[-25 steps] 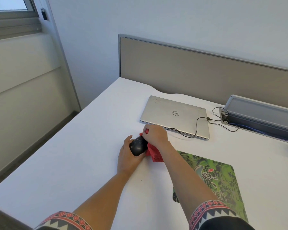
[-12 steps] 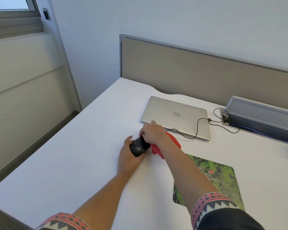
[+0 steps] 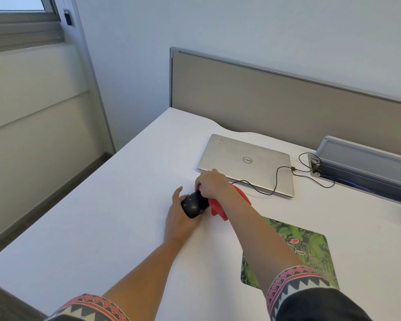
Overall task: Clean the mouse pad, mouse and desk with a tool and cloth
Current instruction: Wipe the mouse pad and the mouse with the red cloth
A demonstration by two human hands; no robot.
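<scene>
The left grip (image 3: 180, 218) held the black mouse (image 3: 193, 205), fingers curled round it, near the middle of the white counter (image 3: 102, 216). The right grip (image 3: 212, 184) clutched a red cloth (image 3: 218, 208) and pressed it against the mouse's far end. The green mouse pad (image 3: 310, 246) lay toward the near edge, the closed laptop (image 3: 245, 161) toward the far edge.

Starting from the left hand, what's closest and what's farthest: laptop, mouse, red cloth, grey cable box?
1. mouse, in the left hand.
2. red cloth, just right of the mouse.
3. laptop, farther back.
4. grey cable box, far right.
</scene>
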